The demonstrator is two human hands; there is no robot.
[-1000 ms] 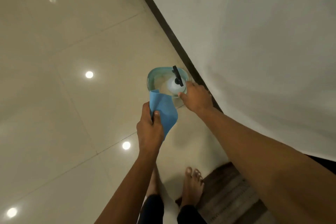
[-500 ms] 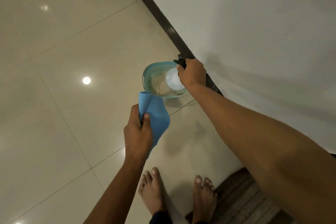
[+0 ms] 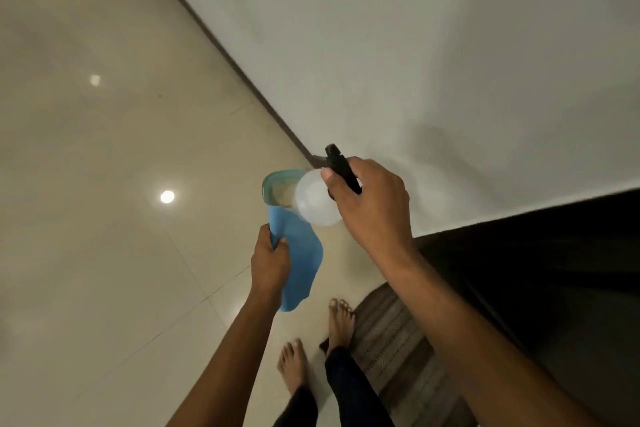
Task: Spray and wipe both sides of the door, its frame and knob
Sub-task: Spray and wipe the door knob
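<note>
While left hand [image 3: 270, 258] pinches cloth [image 3: 299, 253], right hand [image 3: 372, 204] grips spray bottle [image 3: 317, 199].

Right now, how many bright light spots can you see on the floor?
2. One bright round spot shines on the tiles left of the basket. One fainter spot lies farther up-left. Others may be outside the view.
</note>
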